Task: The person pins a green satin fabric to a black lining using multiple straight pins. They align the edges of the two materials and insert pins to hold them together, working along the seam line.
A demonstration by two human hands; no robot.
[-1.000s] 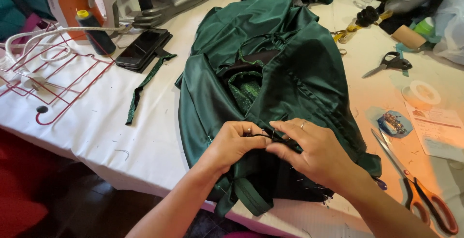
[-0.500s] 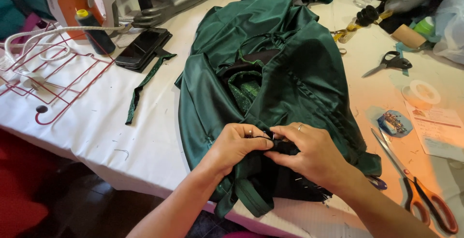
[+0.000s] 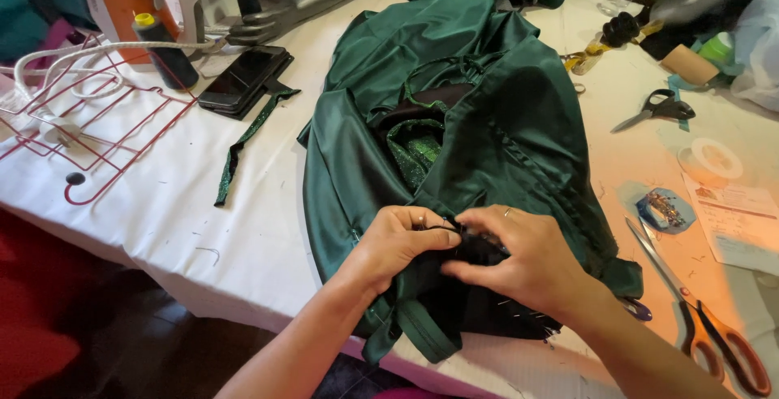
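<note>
A dark green satin garment (image 3: 479, 131) lies spread over a white table (image 3: 170, 212), with a glittery green lining showing at its middle. My left hand (image 3: 398, 245) and my right hand (image 3: 519, 265) meet at the garment's near edge. Both pinch a small fold of dark fabric (image 3: 469, 241) between thumb and fingers. A ring sits on my right hand. What lies under the fingers is hidden.
Orange-handled scissors (image 3: 698, 318) lie at the right, black scissors (image 3: 657, 109) farther back. A pin dish (image 3: 664, 209), tape roll (image 3: 710, 158) and paper sit right. A pink wire rack (image 3: 89, 123), thread spool (image 3: 162, 50), black wallet (image 3: 243, 79) and green strip (image 3: 247, 141) are left.
My hands stay on the same fold; the fingers have shifted slightly along the dark fabric. The garment has not moved.
</note>
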